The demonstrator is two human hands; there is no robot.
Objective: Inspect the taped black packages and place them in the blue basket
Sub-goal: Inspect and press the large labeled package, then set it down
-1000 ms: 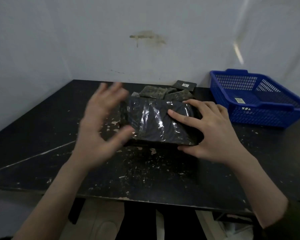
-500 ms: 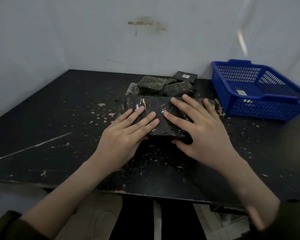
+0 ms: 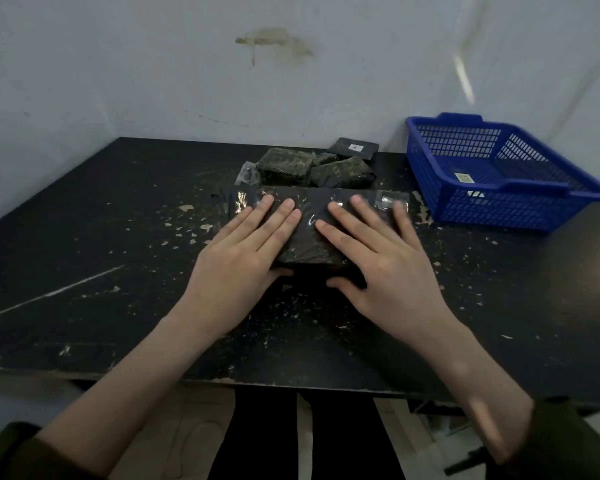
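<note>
— Package [image 3: 312, 216] front and centre on the table [image 3: 84, 237], black, wrapped in shiny clear tape, lying flat.

— Hands?

— Both pressed down on top of it. Left hand [image 3: 243, 258] spread flat, fingers [image 3: 284, 211] reaching to the far half of the wrap, thumb tucked at the near edge. Right hand [image 3: 385, 258] the same, palm down, fingers fanned, thumb hooked against the near side. Not clenched, not lifting: open palms laid on the package, touching it, index fingers close together in the middle.

— And beyond the hands?

— Just behind the package, a pile [image 3: 309, 168] of more wrapped bundles, greenish and mottled, bunched against each other. Behind those, near the wall, one flat black pack [image 3: 354, 148] with a small white label.

— Basket?

— Blue basket [image 3: 426, 168] off to the right, at the table's far right corner, near the package's right end but apart from it. Mesh walls, small sticker inside; cannot tell if anything else inside.

— Table itself?

— Dark top, badly chipped, pale flecks all over, long pale scratch on the left. Dark sleeves at the bottom corners, pale wall [image 3: 153, 64] behind.
</note>
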